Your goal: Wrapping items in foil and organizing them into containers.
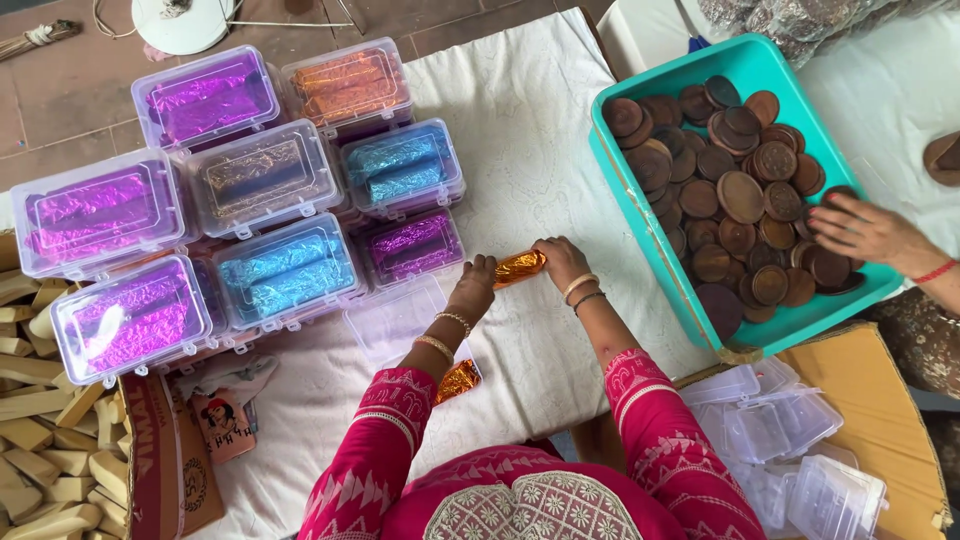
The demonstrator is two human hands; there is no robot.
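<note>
My left hand and my right hand grip the two ends of an orange foil-wrapped roll just above the white cloth. A second orange foil roll lies in an open clear plastic box under my left forearm. Both wrists wear bangles and the sleeves are pink.
Closed clear boxes holding purple, orange and blue foil rolls are stacked at left. A teal tray of brown discs sits at right, another person's hand in it. Empty clear boxes lie lower right, wooden pieces lower left.
</note>
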